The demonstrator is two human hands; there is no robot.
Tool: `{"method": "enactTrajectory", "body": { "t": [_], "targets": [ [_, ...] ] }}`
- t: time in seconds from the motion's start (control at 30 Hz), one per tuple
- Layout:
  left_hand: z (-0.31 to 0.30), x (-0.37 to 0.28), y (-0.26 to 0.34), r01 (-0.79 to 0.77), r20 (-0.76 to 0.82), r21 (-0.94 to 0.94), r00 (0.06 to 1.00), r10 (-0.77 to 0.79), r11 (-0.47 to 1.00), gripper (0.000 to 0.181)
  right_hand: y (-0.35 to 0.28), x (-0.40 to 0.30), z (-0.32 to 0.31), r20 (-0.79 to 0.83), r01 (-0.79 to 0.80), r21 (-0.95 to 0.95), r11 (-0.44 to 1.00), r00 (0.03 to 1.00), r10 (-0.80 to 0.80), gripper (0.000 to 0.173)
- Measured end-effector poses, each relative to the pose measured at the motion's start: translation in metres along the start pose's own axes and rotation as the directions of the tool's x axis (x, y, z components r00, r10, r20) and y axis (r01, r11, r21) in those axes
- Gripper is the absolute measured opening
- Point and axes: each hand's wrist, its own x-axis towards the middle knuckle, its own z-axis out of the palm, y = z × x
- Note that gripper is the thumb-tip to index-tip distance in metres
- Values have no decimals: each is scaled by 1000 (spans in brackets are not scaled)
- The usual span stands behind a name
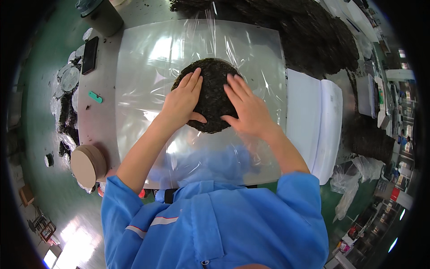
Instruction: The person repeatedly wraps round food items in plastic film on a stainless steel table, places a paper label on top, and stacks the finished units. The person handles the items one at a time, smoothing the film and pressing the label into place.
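A round, flat cake of dark dried seaweed (215, 97) lies before me on a clear plastic sheet (141, 80) that covers much of the metal table. My left hand (185, 97) rests flat on its left part, fingers pointing up and away from me, thumb on the lower part. On the right edge lies my right hand (247, 106), its fingers spread a little and its thumb near the lower right. Neither hand is closed around anything. Creases in the plastic run outward beyond the cake; whether a film also covers the cake I cannot tell.
A large heap of dark dried seaweed (302, 33) fills the far right. White paper sheets (302, 124) lie right of the plastic. Along the left edge are a phone (90, 55), a small green cutter (95, 97), a stack of round cardboard discs (84, 166) and a lidded grey container (104, 20).
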Motion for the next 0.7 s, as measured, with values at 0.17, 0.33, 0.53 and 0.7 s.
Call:
{"method": "enactTrajectory", "body": {
  "t": [0.17,0.33,0.53,0.7],
  "targets": [
    [18,28,7,25,67,271,997,-44,962,116,-1,32,19,229,-131,-287,949,953,201,97],
    [41,46,12,17,198,394,975,-103,919,113,10,47,49,377,-24,-386,922,908,181,96],
    [42,33,15,30,249,301,962,-109,953,110,37,100,-30,438,-322,203,925,874,208,34],
    [32,41,32,21,286,125,957,-56,992,91,200,164,-98,-576,-272,-577,770,804,-147,61]
  ]
}}
